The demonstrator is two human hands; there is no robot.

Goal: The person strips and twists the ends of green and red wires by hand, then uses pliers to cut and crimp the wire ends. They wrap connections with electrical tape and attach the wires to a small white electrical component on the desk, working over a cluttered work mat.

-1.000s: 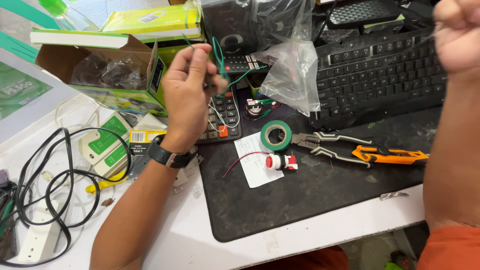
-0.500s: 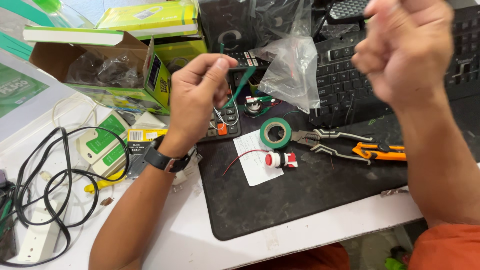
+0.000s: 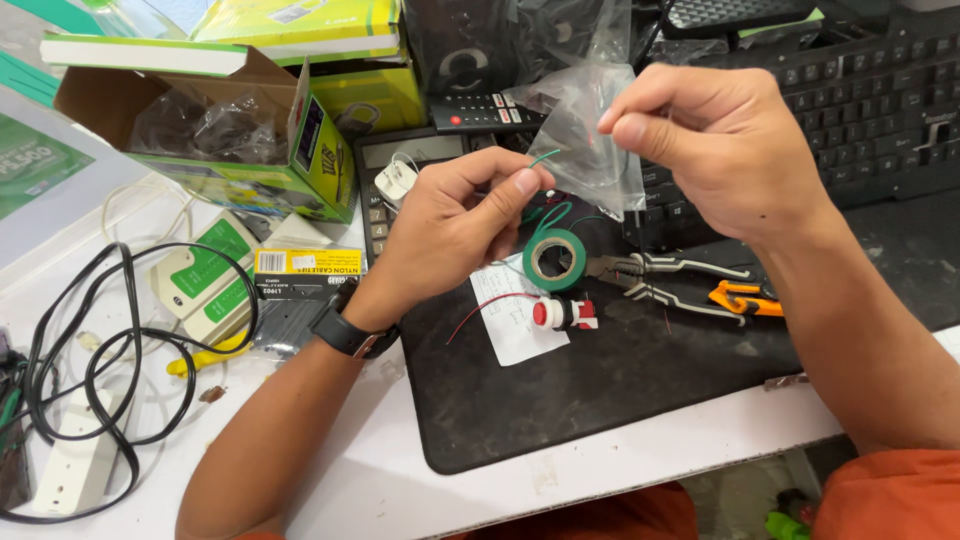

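Observation:
My left hand (image 3: 455,225), with a black watch on its wrist, pinches a thin green wire (image 3: 543,157) between thumb and forefinger; the wire's free end sticks up toward my right hand. My right hand (image 3: 712,150) hovers just to the right of it, thumb and forefinger pressed together close to the wire tip and in front of a clear plastic bag (image 3: 585,135). Whether it holds anything I cannot make out. Below the hands a roll of green tape (image 3: 553,260) lies on the black mat (image 3: 640,380), with a small red and white part (image 3: 560,313) on a paper slip.
Grey pliers (image 3: 660,275) and an orange-handled tool (image 3: 745,298) lie on the mat. A black keyboard (image 3: 880,110) sits at the back right, a calculator (image 3: 385,165) and open green cardboard box (image 3: 200,120) at the back left. Black cables (image 3: 95,350) and a white power strip (image 3: 75,460) lie left.
My right hand came down from the upper right and now sits next to the wire tip. My left hand lowered and shifted right, still pinching the green wire.

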